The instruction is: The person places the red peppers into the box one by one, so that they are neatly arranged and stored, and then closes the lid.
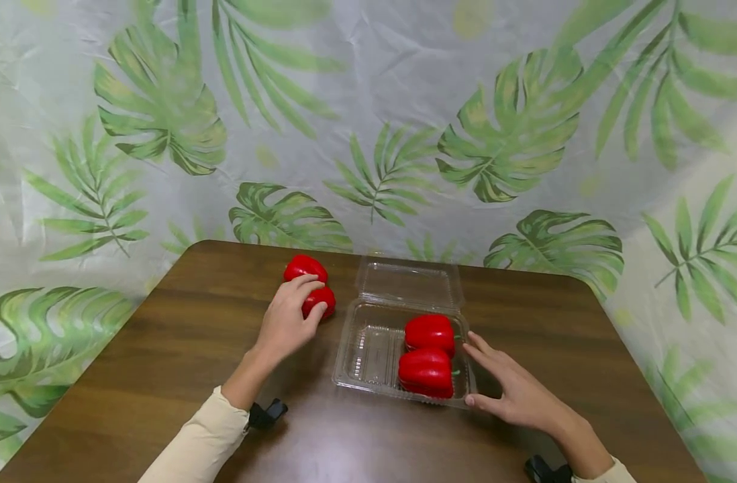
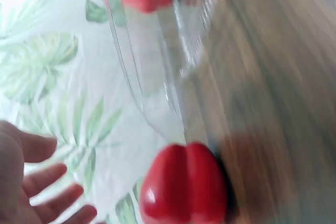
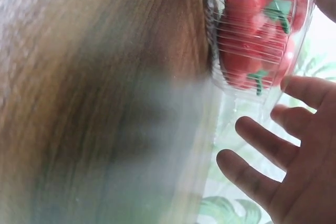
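Observation:
Two red bell peppers lie side by side in the right half of a clear plastic clamshell box, the rear pepper behind the front pepper. Left of the box, a near loose pepper sits just in front of a far loose pepper. Over the near one hovers my left hand, fingers spread; the left wrist view shows a gap between the fingers and a pepper. At the box's right side is my right hand, its extended fingers and thumb touching the rim.
The box's hinged lid lies back toward the rear edge of the brown wooden table. Behind the table hangs a leaf-printed curtain. A black wrist strap mount juts from the left wrist.

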`<control>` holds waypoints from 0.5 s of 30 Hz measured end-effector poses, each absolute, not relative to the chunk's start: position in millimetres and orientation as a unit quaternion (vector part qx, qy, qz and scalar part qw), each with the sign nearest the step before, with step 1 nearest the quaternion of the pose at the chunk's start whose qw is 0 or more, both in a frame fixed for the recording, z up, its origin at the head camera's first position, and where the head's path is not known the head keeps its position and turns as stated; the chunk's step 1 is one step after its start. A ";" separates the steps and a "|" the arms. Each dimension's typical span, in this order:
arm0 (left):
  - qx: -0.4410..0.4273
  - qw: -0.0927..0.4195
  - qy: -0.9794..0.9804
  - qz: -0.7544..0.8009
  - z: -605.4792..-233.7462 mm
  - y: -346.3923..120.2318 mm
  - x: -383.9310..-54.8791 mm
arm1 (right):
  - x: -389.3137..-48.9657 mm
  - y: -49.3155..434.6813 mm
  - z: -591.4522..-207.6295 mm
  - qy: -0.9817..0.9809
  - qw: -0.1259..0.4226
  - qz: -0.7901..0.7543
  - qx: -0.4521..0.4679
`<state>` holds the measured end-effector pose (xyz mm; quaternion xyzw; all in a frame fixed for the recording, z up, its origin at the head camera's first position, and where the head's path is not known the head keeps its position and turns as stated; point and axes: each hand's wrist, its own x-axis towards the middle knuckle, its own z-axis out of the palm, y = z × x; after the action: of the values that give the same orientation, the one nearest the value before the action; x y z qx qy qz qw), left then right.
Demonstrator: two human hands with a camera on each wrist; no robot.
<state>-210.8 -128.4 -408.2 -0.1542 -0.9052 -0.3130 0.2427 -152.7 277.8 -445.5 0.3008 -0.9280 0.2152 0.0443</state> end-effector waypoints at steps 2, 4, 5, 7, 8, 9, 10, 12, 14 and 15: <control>-0.109 0.229 -0.917 -0.310 -409.4 -135.1 -212.0 | -149.3 280.6 -445.2 -0.930 0.047 0.209 0.300; -0.066 0.198 -0.929 -0.305 -409.7 -140.8 -213.3 | -147.1 282.3 -444.9 -0.931 0.052 0.205 0.298; -0.047 0.180 -0.935 -0.303 -409.8 -143.4 -214.2 | -146.5 282.6 -444.7 -0.932 0.053 0.203 0.296; -0.017 0.144 -0.943 -0.299 -409.5 -147.6 -216.2 | -146.1 282.2 -444.2 -0.932 0.054 0.203 0.295; -0.005 0.128 -0.946 -0.297 -409.5 -148.9 -217.4 | -146.2 281.7 -444.0 -0.932 0.053 0.207 0.294; 0.006 0.114 -0.948 -0.296 -409.6 -149.9 -218.7 | -146.4 281.0 -443.7 -0.931 0.051 0.210 0.294; 0.016 0.102 -0.950 -0.294 -410.1 -150.5 -220.2 | -146.6 280.3 -443.5 -0.931 0.049 0.213 0.293; 0.032 0.087 -0.953 -0.289 -411.6 -150.5 -223.3 | -147.1 278.9 -443.2 -0.930 0.043 0.217 0.293; 0.045 0.078 -0.955 -0.284 -413.4 -149.1 -227.0 | -147.6 278.0 -442.8 -0.930 0.040 0.220 0.292; 0.048 0.076 -0.956 -0.281 -414.4 -148.4 -229.1 | -147.9 277.7 -442.6 -0.930 0.040 0.220 0.291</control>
<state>-229.1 -148.4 -414.4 0.0483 -0.9556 -0.2806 0.0761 -147.9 277.7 -442.6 0.2910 -0.9302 0.2200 0.0396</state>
